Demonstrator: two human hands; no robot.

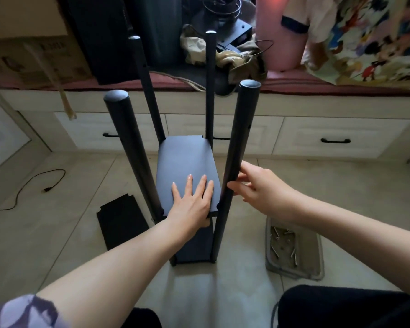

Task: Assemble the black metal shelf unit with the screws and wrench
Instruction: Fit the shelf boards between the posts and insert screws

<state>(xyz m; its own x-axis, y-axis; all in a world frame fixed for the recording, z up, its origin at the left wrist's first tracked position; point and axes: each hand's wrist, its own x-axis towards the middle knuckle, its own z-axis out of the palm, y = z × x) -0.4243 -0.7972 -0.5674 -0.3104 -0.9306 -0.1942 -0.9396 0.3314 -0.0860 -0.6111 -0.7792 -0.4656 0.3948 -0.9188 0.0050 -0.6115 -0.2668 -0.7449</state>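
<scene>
Black shelf (185, 162): L hand (192, 202) flat, R hand (258, 185) at post (237, 150).

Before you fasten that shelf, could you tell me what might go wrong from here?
1. The shelf panel is steadied only by the left hand pressing flat on it; it may slip or tilt if no screw holds it yet.
2. The right hand rests fingers on the near right post; pushing could misalign its holes.
3. The screws lie in a tray by the knee, easy to knock.
</scene>
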